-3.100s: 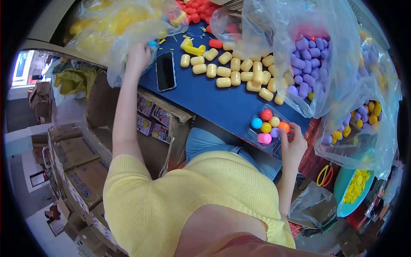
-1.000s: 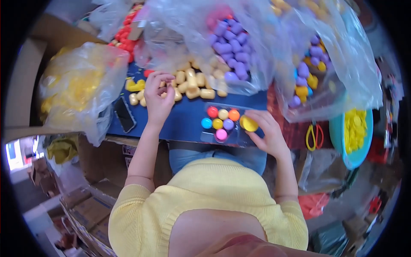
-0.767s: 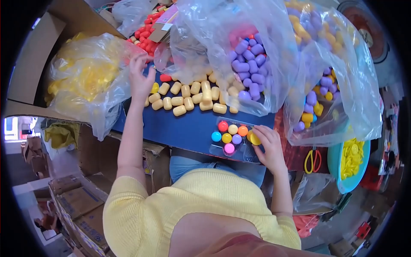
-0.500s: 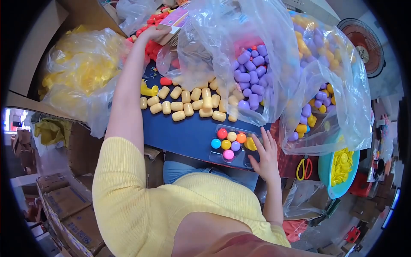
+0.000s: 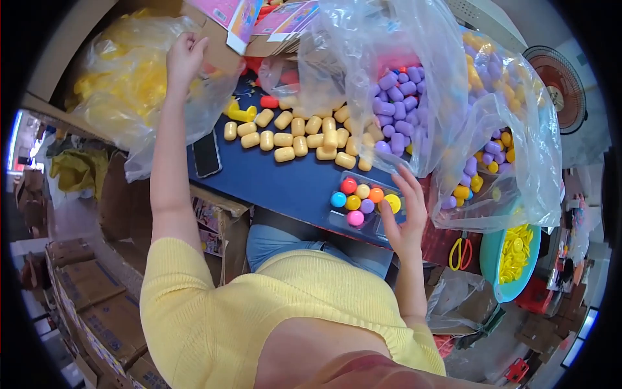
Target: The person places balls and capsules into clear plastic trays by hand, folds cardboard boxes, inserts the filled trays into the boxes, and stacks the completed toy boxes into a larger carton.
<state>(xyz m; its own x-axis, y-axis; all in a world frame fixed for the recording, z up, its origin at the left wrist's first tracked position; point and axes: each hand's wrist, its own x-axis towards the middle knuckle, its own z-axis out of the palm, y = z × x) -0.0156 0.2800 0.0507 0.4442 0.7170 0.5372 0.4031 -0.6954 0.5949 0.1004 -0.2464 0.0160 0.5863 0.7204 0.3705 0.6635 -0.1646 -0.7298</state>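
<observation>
My left hand (image 5: 185, 59) is closed on the edge of a flat printed carton (image 5: 219, 40), beside the plastic bag of yellow pieces (image 5: 120, 84). Over the right side of a clear tray (image 5: 370, 225), my right hand (image 5: 407, 214) has its fingers apart, the thumb by a yellow round piece (image 5: 392, 203). Several coloured balls sit in the tray, among them a red one (image 5: 348, 185), a blue one (image 5: 338, 199) and a pink one (image 5: 355, 218). Beyond the tray lie many cream capsules (image 5: 284, 154) on the blue table (image 5: 259, 185).
A black phone (image 5: 207, 154) lies at the table's left edge. Clear bags hold purple capsules (image 5: 400, 107) and mixed pieces (image 5: 479, 172). At the right are red and yellow scissors (image 5: 460, 253), a turquoise basin (image 5: 491, 249) of yellow pieces and a fan (image 5: 558, 91). Another printed carton (image 5: 285, 23) lies at the back.
My left hand has gone from the cartons at the back to the left, bringing one with it. My right hand's fingers, earlier closed round the yellow piece, have spread.
</observation>
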